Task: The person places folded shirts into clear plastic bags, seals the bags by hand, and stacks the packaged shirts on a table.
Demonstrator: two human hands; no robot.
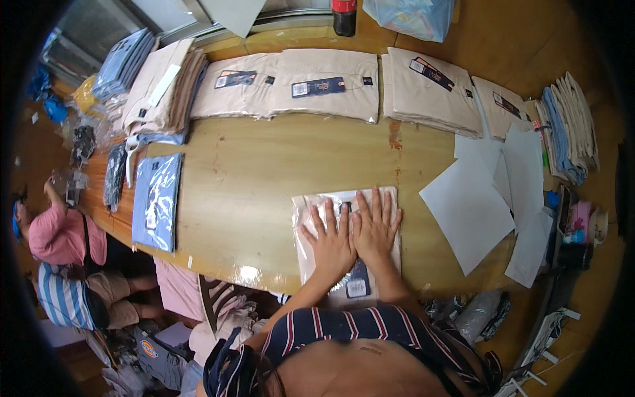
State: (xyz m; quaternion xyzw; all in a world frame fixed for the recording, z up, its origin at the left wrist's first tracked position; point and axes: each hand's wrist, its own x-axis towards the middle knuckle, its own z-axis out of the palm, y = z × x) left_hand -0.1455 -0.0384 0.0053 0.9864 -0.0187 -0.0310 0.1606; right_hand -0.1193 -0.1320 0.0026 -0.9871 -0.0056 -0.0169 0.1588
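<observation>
A folded cream garment in a clear plastic bag (305, 255) lies at the near edge of the table, in front of my body. My left hand (331, 245) rests flat on it with the fingers spread. Beside it, thumbs nearly touching, my right hand (375, 230) also presses flat, fingers apart and pointing away from me. A dark blue hang tag (357, 283) with a white label shows below my hands. Part of the garment's collar area is hidden under my fingers.
Bagged cream garments (324, 66) line the table's far side, with a taller stack (159, 86) at far left. A bagged blue garment (157, 205) lies left. White paper sheets (469, 212) spread right. A dark bottle (344, 20) stands behind. People (63, 238) are at far left.
</observation>
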